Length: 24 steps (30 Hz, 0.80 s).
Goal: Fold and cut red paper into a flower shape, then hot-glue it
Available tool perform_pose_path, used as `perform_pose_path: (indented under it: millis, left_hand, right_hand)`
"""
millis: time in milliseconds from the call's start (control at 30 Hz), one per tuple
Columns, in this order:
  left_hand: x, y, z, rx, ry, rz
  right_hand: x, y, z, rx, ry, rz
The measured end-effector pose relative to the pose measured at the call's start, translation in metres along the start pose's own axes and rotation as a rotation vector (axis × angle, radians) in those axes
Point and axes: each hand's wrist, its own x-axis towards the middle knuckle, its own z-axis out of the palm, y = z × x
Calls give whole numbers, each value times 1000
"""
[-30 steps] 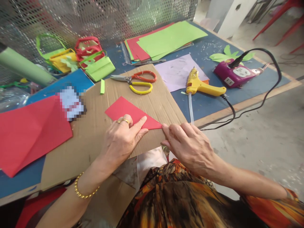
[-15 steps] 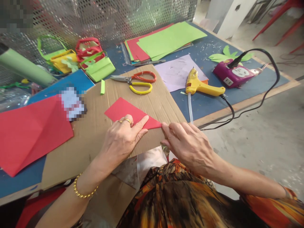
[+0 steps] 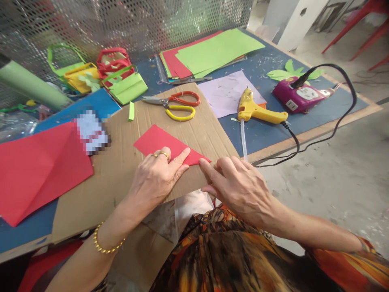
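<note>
A folded piece of red paper (image 3: 154,140) lies on the cardboard sheet (image 3: 106,178), tapering to a point at its right end. My left hand (image 3: 154,172) holds it down, index finger and thumb stretched along it and the other fingers bent. From the right, my right hand (image 3: 237,182) touches the lower edge by the pointed tip with its index fingertip. Its thumb is apart below and the other fingers are curled, with nothing gripped. Scissors (image 3: 182,107) with one orange and one yellow handle lie just beyond the paper, beside a small green strip (image 3: 131,111).
A yellow glue gun (image 3: 258,111) and a purple power socket (image 3: 299,95) with a looping cord stand to the right. Green and red sheets (image 3: 219,50) are stacked behind. Small paper bags (image 3: 127,87) sit back left; a large creased red sheet (image 3: 39,166) lies left.
My right hand has shifted slightly left, its index fingertip sliding from the tip onto the paper's lower edge, so the point now shows. My left hand and the paper stay in place.
</note>
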Motion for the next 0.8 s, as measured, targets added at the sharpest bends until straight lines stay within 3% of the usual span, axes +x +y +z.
perform_pose_path:
  millis: [467, 800]
  left_hand:
    - [-1, 0, 2, -6, 10, 0]
    - [0, 4, -1, 64, 6, 6]
  right_hand:
    - [0, 2, -2, 7, -2, -19]
    - [3, 1, -2, 17, 69, -18]
